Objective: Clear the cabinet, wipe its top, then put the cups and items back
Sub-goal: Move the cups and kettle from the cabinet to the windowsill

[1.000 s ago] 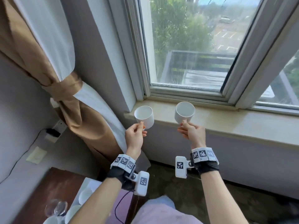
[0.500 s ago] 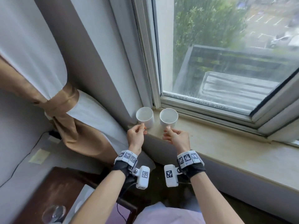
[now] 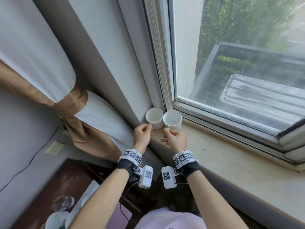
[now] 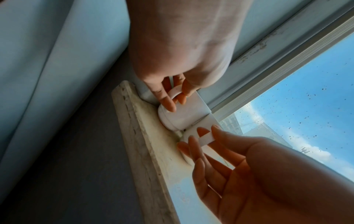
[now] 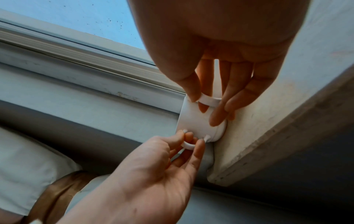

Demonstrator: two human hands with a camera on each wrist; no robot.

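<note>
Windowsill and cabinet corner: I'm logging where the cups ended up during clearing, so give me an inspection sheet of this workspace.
Surface: the windowsill is pale stone, stained, bare to the right of the cups.
Job's things: left cup and right cup stand upright on the sill's left end, side by side and touching; both look empty.
Clutter: a glass and white dishes on the dark wooden cabinet below.
Grips: left hand pinches the left cup's handle; right hand pinches the right cup's handle.
Cables: a thin black wire runs along the wall.
Surroundings: a tied-back curtain on the left, the window behind.
</note>
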